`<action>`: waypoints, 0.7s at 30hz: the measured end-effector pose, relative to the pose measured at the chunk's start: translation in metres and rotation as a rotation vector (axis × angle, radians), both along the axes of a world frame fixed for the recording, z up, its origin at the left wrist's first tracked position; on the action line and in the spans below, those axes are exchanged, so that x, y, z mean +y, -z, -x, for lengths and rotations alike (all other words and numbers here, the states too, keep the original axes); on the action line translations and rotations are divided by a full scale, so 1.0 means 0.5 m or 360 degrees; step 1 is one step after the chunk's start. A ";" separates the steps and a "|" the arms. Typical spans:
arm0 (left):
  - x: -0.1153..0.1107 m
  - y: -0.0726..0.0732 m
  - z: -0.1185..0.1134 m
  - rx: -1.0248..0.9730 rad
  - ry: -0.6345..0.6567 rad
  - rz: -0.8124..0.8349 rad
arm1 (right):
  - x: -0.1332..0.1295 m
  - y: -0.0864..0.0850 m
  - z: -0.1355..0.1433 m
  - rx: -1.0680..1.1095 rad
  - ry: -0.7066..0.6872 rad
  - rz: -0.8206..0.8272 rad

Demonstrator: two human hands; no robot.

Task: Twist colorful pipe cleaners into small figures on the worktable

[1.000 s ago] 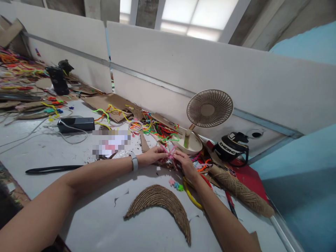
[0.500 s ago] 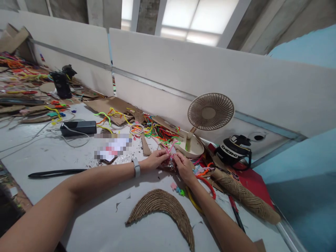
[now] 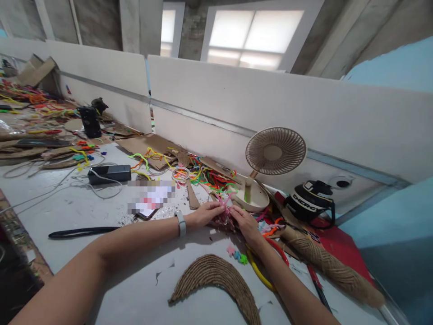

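My left hand (image 3: pixel 208 213), with a light watch on its wrist, has its fingers pinched on a pink pipe cleaner (image 3: pixel 229 197). My right hand (image 3: pixel 246 223) meets it from the other side, fingertips closed on the same pink piece. Some clear, shiny material (image 3: pixel 223 220) lies under the fingertips; its kind is hard to make out. Small pink, blue and green fuzzy flower shapes (image 3: pixel 237 255) rest on the table below my hands. Nearer to me lies a crescent (image 3: pixel 213 271) covered with rows of brown twine.
A small beige fan (image 3: pixel 275 151) stands behind my hands, beside a black cup-like container (image 3: pixel 309 203). Right of my forearm lies a roll of twine (image 3: pixel 333 266). To the left are a phone (image 3: pixel 154 203), a power bank (image 3: pixel 110 174) with cable, and a black strap (image 3: pixel 81 232).
The view has tilted up and turned slightly left, so everything sits lower and farther right. My hands remain together at the pink pipe cleaner, with only slight finger movement.
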State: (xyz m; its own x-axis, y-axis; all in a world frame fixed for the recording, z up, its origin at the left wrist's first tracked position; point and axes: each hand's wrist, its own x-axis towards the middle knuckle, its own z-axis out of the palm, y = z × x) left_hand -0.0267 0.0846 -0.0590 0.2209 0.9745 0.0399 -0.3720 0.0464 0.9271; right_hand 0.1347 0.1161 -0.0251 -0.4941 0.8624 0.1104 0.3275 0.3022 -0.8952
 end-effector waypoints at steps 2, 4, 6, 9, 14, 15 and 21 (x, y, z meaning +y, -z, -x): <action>-0.003 -0.002 -0.003 0.0004 -0.0063 0.0018 | -0.002 0.000 0.001 -0.0028 0.0028 -0.0007; -0.004 -0.003 -0.004 -0.0012 -0.0109 0.0027 | -0.002 0.007 0.002 0.0013 -0.0027 0.0082; -0.003 -0.004 -0.003 -0.0015 -0.0114 0.0014 | 0.000 0.018 0.004 0.0084 -0.0113 0.0189; -0.001 -0.002 -0.001 0.0034 -0.0108 -0.0034 | 0.001 0.027 0.005 0.0171 -0.0115 0.0256; 0.006 0.007 0.001 0.0106 -0.0124 -0.0125 | -0.002 0.027 0.006 0.0147 -0.0050 0.0177; 0.007 0.009 0.001 0.0107 -0.0118 -0.0135 | -0.002 0.027 0.007 0.0145 -0.0050 0.0153; 0.005 0.006 0.000 0.0130 -0.0068 -0.0132 | -0.001 0.031 0.011 0.0142 -0.0050 -0.0032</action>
State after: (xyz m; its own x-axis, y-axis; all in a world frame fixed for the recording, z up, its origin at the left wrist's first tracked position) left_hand -0.0265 0.0871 -0.0619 0.1851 0.9772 0.1043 -0.2953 -0.0459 0.9543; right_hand 0.1293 0.1158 -0.0405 -0.5081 0.8438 0.1726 0.2368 0.3295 -0.9140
